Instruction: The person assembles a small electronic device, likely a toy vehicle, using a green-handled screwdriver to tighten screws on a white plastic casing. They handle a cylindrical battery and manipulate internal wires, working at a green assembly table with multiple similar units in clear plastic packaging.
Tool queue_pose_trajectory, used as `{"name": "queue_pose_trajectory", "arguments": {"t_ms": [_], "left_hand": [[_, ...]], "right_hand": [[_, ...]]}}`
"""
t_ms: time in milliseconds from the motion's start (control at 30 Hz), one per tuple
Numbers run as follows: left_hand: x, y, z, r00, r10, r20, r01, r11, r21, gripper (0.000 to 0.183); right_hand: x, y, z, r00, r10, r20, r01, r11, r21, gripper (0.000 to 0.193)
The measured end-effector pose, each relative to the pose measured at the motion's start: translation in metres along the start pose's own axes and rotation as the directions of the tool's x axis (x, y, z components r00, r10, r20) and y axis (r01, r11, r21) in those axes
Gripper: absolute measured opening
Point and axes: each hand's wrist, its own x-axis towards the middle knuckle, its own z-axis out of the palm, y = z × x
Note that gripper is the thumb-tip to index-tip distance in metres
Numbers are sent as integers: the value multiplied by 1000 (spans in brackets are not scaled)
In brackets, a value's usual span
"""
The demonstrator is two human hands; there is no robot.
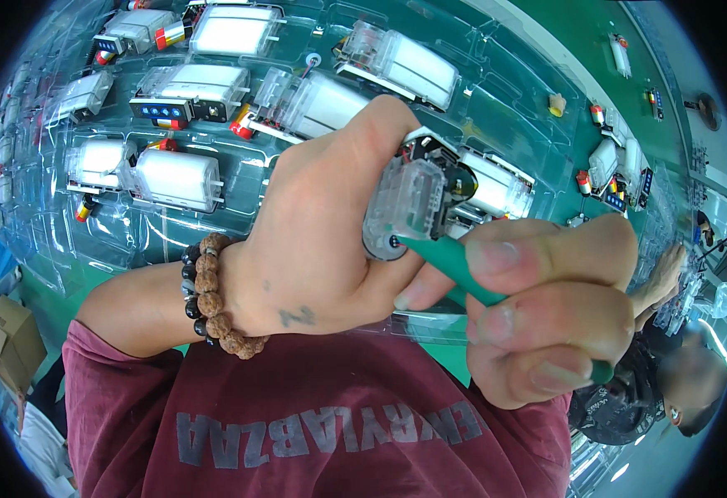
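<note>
Raised close in front of me, my left hand [322, 224] is closed around a small clear plastic device housing [409, 195] with a dark part at its top and a round end low down. Fingers wrapped, my right hand [550, 307] grips a green pointed tool [450, 261]. The tool's tapered tip meets the housing near that round end; whether it has gone inside I cannot tell. Its other end shows below my right fingers. My left fingertips are partly hidden behind the housing and the right hand.
Beneath my hands lies a clear plastic tray [239, 153] on a green table. It holds several clear-and-white device units [189, 178] with red-and-yellow parts. More units [616, 162] lie at the right. A co-worker [670, 378] is at the lower right; a cardboard box [10, 344] stands lower left.
</note>
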Motion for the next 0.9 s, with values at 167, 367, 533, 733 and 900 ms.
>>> {"name": "queue_pose_trajectory", "arguments": {"t_ms": [167, 367, 533, 733, 900], "left_hand": [[0, 3, 0, 997, -68, 25, 69, 997, -29, 59], [6, 11, -3, 994, -104, 43, 100, 991, 90, 62], [7, 15, -5, 997, -37, 62, 24, 981, 193, 68], [5, 10, 0, 1000, 17, 12, -19, 980, 198, 68], [7, 8, -2, 996, -46, 72, 35, 988, 148, 51]], "right_hand": [[2, 0, -1, 1000, -2, -9, 2, 1000, 9, 32], [2, 0, -1, 1000, 22, 1, -22, 999, 44, 33], [3, -2, -2, 999, 45, -12, -44, 998, 50, 33], [4, -1, -2, 999, 48, -5, -47, 997, 59, 34], [2, -2, -3, 999, 42, 10, -42, 998, 53, 35]]}}
